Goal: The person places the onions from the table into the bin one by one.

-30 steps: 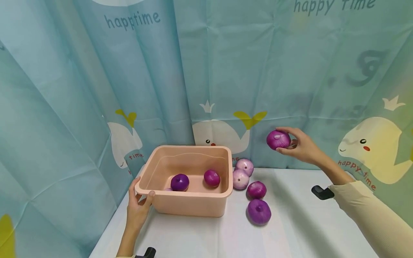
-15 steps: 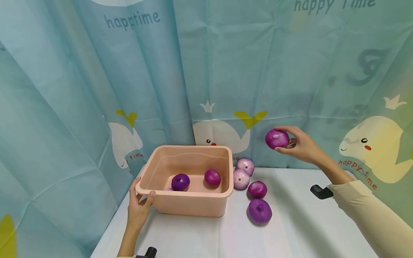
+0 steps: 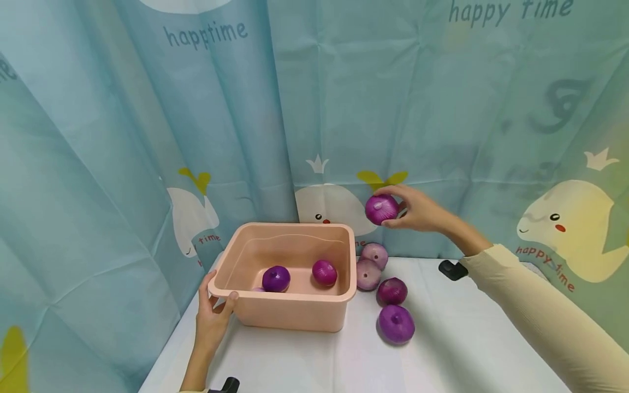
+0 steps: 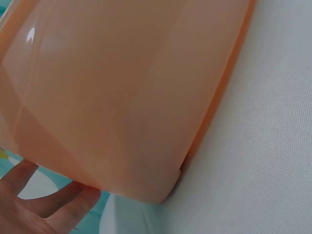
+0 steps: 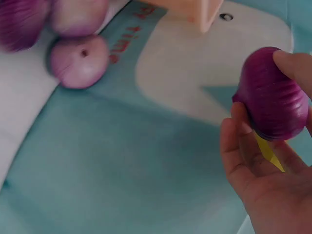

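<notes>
**Above the table's back edge, an onion in your right hand**

Up in the air, just right of the basin's far corner, the red onion (image 3: 381, 209) sits pinched in your right hand (image 3: 415, 210), fingertips curled over its top and thumb under it; the right wrist view shows the fingers (image 5: 292, 63) wrapped round its ribbed purple skin. It hangs clear of the table, in front of the whale-printed curtain (image 3: 339, 109).

Below and to the left stands the pink basin (image 3: 290, 314), with two purple onions (image 3: 276, 278) lying apart on its floor. Your left hand (image 3: 212, 319) grips the basin's near left corner, thumb hooked over the rim and fingers against the outer wall; the left wrist view shows those fingers (image 4: 53, 204) lying along the wall's underside.

Just right of the basin, four more onions (image 3: 396, 324) lie on the white tablecloth (image 3: 467, 349): two pale ones close against the basin, two darker ones nearer you. A small black object (image 3: 452, 269) rests on the cloth under your right forearm.
</notes>
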Action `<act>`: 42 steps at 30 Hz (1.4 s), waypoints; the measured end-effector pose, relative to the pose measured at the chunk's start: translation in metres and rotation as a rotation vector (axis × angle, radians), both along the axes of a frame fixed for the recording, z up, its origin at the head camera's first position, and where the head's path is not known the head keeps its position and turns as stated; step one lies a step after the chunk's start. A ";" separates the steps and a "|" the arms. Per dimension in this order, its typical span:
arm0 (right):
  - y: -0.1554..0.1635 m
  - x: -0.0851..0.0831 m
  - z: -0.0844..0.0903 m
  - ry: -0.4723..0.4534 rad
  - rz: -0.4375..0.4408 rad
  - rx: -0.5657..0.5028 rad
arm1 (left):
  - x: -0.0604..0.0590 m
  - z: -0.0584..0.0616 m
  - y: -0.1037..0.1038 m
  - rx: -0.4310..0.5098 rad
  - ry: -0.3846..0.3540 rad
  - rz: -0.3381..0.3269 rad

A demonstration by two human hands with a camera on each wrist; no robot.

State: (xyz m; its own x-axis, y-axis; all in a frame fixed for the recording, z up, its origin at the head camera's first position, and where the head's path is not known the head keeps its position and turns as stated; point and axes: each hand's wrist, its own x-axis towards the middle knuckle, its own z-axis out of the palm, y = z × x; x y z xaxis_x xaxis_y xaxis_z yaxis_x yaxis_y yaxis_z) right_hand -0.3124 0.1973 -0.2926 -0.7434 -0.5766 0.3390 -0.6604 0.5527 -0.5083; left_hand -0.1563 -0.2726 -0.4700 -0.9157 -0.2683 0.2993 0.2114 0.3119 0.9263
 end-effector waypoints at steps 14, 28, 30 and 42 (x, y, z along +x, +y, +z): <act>-0.110 -0.018 -0.001 0.005 0.187 0.108 | 0.000 0.000 -0.003 -0.013 0.010 0.005; -0.179 -0.012 -0.025 -0.151 0.239 0.218 | 0.003 -0.001 -0.001 -0.009 0.003 0.015; -0.183 -0.010 -0.028 -0.167 0.241 0.233 | 0.003 -0.001 -0.001 -0.009 -0.004 0.015; -0.193 -0.005 -0.034 -0.214 0.214 0.299 | 0.001 0.000 0.001 -0.004 0.019 0.010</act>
State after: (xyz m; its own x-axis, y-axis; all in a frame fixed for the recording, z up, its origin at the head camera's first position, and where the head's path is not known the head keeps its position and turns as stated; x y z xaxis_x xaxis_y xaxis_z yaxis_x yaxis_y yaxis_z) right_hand -0.3177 0.0040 -0.3265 -0.6316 -0.7751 -0.0157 -0.6731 0.5583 -0.4850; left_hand -0.1550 -0.2720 -0.4699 -0.9071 -0.2765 0.3175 0.2255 0.3177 0.9210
